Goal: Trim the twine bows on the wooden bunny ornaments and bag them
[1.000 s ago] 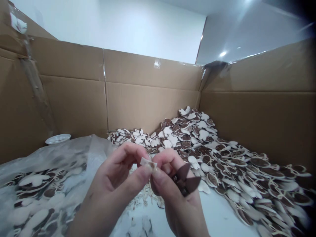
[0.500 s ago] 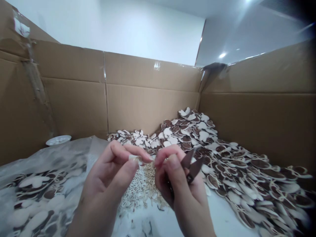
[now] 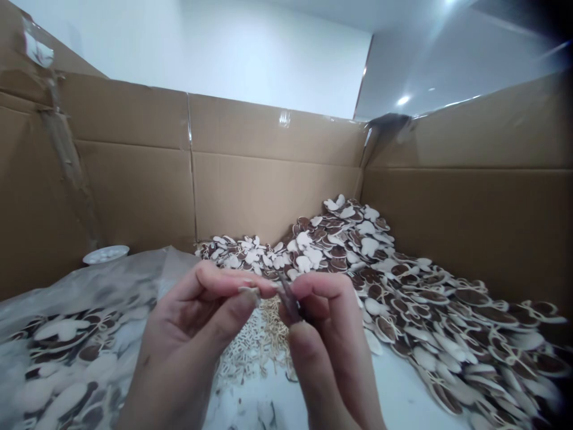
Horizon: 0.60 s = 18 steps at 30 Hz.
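Note:
My left hand [image 3: 197,322] and my right hand [image 3: 326,334] are held close together at the bottom middle of the view, fingertips nearly touching. My right hand pinches a small dark brown piece [image 3: 290,303] edge-on between thumb and forefinger. My left hand's thumb and fingers are pressed together on a small pale bit [image 3: 250,291] that is mostly hidden. Below the hands lies a heap of small pale bows [image 3: 255,346] on the white surface.
A big pile of brown and white ear-shaped pieces [image 3: 394,280] fills the right and back. A clear plastic bag [image 3: 76,334] of the same pieces lies at left. A white dish [image 3: 105,254] sits at the back left. Cardboard walls [image 3: 268,179] surround everything.
The hands have come apart and back together. The brown piece in my right hand has turned from flat-on to edge-on and moved up to my fingertips. The pale bit stays in my left hand.

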Motion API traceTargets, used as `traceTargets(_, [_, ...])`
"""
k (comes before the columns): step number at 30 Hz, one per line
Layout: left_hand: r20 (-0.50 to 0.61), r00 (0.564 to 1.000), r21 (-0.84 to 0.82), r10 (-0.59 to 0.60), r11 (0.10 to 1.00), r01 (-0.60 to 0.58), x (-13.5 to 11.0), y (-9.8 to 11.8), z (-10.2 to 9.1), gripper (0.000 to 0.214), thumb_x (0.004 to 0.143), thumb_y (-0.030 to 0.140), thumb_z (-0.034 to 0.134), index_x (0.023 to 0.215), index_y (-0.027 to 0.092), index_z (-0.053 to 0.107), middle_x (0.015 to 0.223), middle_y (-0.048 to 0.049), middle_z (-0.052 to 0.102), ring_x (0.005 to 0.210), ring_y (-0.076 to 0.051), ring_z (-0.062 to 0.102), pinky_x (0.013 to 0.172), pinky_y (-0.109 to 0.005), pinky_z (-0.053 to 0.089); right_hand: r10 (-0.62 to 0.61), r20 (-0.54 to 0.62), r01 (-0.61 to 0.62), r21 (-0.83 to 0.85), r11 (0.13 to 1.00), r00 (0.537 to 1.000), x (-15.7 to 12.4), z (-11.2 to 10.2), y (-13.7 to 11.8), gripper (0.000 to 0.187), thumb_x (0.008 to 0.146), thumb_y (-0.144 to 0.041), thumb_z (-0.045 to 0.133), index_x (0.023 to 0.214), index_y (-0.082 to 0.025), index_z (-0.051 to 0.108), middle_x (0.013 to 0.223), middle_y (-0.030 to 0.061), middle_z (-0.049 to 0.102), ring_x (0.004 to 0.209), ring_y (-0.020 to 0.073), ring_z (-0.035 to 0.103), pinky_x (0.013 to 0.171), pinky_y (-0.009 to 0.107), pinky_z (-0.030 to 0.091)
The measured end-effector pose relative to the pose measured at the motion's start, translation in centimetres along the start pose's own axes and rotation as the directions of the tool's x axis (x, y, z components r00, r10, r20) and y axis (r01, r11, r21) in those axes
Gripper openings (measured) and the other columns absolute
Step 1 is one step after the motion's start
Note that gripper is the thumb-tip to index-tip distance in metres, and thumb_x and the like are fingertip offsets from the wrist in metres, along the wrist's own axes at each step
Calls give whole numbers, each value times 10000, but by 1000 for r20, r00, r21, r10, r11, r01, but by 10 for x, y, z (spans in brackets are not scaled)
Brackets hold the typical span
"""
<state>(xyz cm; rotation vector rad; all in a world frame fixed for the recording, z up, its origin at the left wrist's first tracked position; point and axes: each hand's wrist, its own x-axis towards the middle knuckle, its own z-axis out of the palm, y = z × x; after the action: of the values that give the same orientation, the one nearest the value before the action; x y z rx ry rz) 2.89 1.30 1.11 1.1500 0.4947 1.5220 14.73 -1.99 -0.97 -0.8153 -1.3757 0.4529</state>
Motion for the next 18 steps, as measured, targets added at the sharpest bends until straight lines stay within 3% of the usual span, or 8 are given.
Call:
traceTargets(7, [-2,1000,-37,7,999,-8,3,2,-3,140,649,284,820,631,285,681,729,122,740,707,-66,700,635,-49,538,-221,-74,214,-90,973,972,-4,11,10,242,889,-316,607,1097,-304,485,878,31,619,724,176,599,647,307,478])
traceTargets(10, [-17,999,-47,30,998,-31,3,2,-4,147,636,275,828,658,302,685,726,125,747,691,-85,708,624,-79,556,-309,-34,302,-131,944,951,-1,12,17,299,879,-267,616,1136,-294,464,907,45,642,699,174,631,615,293,508])
traceTargets(14, [-54,995,-33,80,996,-82,3,0,-4,223,651,248,823,817,334,702,693,86,752,629,-88,704,573,-73,543,-447,-3,442,-147,885,894,5,15,24,289,882,-241,592,1140,-260,463,787,15,636,593,143,630,530,236,519])
traceTargets(18, [-89,986,-24,141,989,-144,4,-3,0,291,660,241,818,920,327,719,672,52,748,646,-105,714,593,-87,553,-456,-97,431,-202,879,885,5,20,26,206,904,-290,553,1091,-228,489,773,18,632,566,123,621,512,202,529])
